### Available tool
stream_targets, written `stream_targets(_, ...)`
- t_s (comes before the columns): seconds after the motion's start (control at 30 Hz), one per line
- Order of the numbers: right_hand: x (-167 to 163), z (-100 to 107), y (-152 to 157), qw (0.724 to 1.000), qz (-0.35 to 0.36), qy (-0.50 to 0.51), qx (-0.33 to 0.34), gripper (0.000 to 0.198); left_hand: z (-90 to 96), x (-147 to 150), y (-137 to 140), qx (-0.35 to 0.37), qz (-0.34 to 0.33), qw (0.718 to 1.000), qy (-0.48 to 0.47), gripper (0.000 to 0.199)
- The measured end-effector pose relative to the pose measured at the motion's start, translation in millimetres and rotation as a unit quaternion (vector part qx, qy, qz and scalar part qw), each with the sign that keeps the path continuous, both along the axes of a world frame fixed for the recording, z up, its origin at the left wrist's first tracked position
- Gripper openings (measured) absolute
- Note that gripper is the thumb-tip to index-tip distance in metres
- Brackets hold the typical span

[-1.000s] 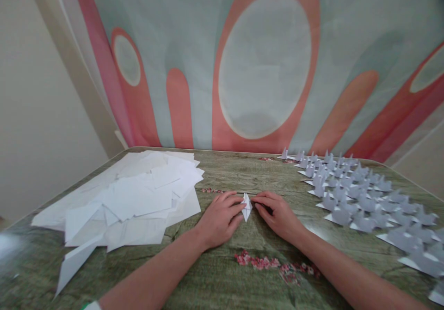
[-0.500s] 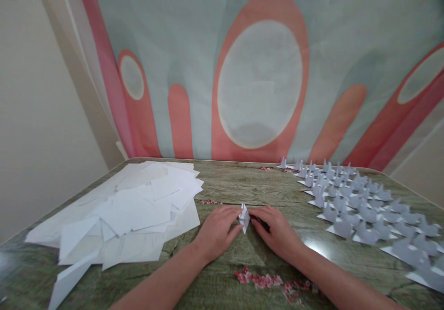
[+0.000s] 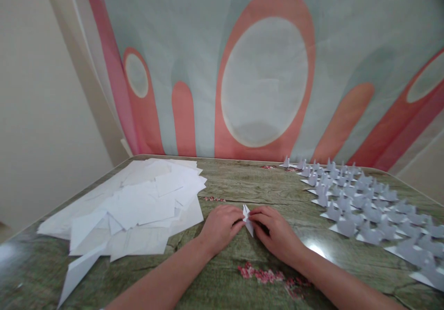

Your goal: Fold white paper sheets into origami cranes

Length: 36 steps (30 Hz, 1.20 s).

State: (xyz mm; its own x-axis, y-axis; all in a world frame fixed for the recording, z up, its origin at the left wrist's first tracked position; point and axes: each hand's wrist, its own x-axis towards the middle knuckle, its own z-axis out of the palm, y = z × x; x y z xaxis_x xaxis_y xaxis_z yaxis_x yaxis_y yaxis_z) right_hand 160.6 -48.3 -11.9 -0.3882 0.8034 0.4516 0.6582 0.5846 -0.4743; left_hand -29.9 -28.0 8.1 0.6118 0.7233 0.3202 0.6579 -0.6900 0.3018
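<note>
Between my two hands, just over the middle of the table, is a small folded white paper piece, narrow and pointed at top and bottom. My left hand pinches its left side with the fingertips and thumb. From the right, my right hand grips the opposite edge, its fingers curled. The inner folds are too small to make out.
A heap of white paper sheets covers the table's left side, with one folded sheet at its near edge. Rows of folded white paper figures stand on the right. A patterned backdrop hangs behind the wood-grain table.
The paper piece has tilted slightly, its lower tip swinging to the right. Both hands keep hold of it, the right fingers now closer over its edge. The whole view has shifted a little.
</note>
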Motion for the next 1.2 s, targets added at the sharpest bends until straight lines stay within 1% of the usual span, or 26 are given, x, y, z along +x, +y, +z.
stream_targets(0.13, -0.7, 1.3, -0.6, 0.999, -0.027, 0.01, -0.013, 0.016, 2.0, 0.8, -1.0, 0.017, -0.012, 1.0, 0.02, 0.017)
stream_targets(0.27, 0.2, 4.4, -2.5, 0.994, -0.1, -0.03, -0.021, 0.006, 2.4, 1.8, -1.3, 0.027, -0.025, 0.999, 0.036, 0.019)
stream_targets(0.37, 0.9, 5.9, -4.2, 0.987, -0.143, -0.073, -0.015, 0.009, 2.1, 2.6, -0.7, 0.03, -0.034, 0.998, 0.041, 0.02)
stream_targets(0.47, 0.3, 6.0, -4.9, 0.982, -0.161, -0.097, -0.011, 0.013, 2.7, 2.7, -0.3, 0.03, -0.04, 0.998, 0.042, 0.019)
stream_targets(0.57, -2.5, 6.0, -5.0, 0.98, -0.174, -0.098, -0.012, 0.018, 3.6, 2.4, -0.4, 0.026, -0.053, 0.997, 0.04, 0.02)
stream_targets(0.67, -6.2, 6.3, -5.3, 0.981, -0.173, -0.091, -0.016, 0.019, 3.9, 1.9, -0.7, 0.016, -0.058, 0.998, 0.031, 0.02)
stream_targets(0.83, -9.4, 4.4, -5.6, 0.984, -0.162, -0.068, -0.027, 0.015, 4.2, 2.1, -1.3, -0.012, -0.038, 0.999, -0.006, 0.017)
stream_targets(1.0, -10.2, 1.6, -6.3, 0.989, -0.14, -0.044, -0.036, 0.01, 7.1, 2.4, -2.9, -0.032, -0.014, 0.998, -0.059, 0.032)
stream_targets(1.2, -10.6, 1.1, -6.1, 0.993, -0.107, -0.004, -0.052, 0.008, 4.6, 2.2, -4.1, -0.055, -0.02, 0.994, -0.094, 0.04)
